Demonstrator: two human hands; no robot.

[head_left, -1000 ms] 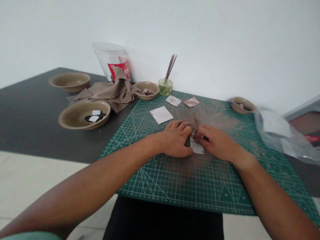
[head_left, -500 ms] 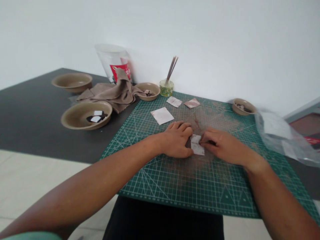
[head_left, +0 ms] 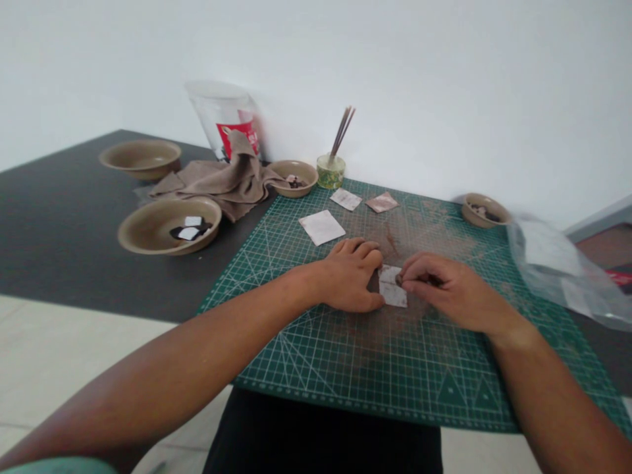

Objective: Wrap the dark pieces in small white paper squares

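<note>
A small whitish square sheet (head_left: 394, 295), smudged brown and creased across the middle, lies on the green cutting mat (head_left: 316, 355). My left hand (head_left: 348, 275) rests palm down at its left side, thumb and fingers spread and touching its edges. From the right, my right hand (head_left: 444, 286) pinches a small dark piece (head_left: 399, 280) against the sheet; its kind is too small to make out. Behind my hands lie a larger clean white square (head_left: 322, 227) and two smaller stained squares, one whitish (head_left: 346, 199) and one brownish (head_left: 382, 202).
On the left stand a tan bowl (head_left: 143, 234) with black and white pieces, another tan bowl (head_left: 141, 158), a brown cloth (head_left: 207, 181) and a clear plastic tub (head_left: 217, 108). Small bowls (head_left: 303, 170) (head_left: 486, 201), a jar with sticks (head_left: 330, 172) and a plastic bag (head_left: 557, 263) line the back and right.
My right hand has shifted slightly to the right along the sheet, and the small dark piece in its fingers shows more clearly. My left hand stays in place.
</note>
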